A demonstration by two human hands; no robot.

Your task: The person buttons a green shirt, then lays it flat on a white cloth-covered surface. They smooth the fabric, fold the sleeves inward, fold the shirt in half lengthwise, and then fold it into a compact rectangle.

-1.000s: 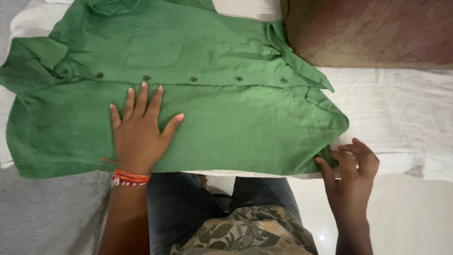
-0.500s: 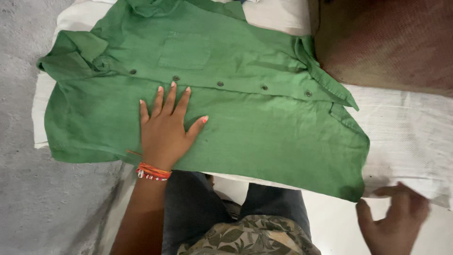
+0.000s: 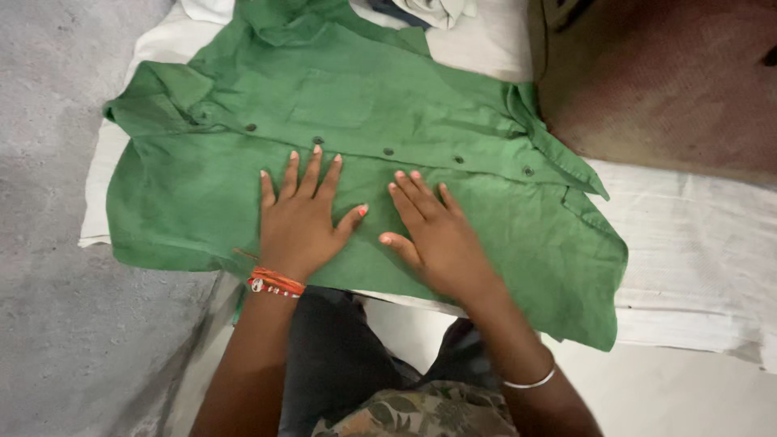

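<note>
Shirt (image 3: 405, 137), green and buttoned, lies spread flat on a white cloth (image 3: 688, 243) over the bench. Left hand (image 3: 301, 220) and right hand (image 3: 433, 235) press on its lower front, side by side, palms down, fingers open, grasping nothing. Brown cushion (image 3: 672, 81) sits just beyond the collar end. Grey floor (image 3: 57, 324) is at the left.

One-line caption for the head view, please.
Both hands, left hand and right hand, pressed flat on a green buttoned shirt spread over white cloth.
</note>
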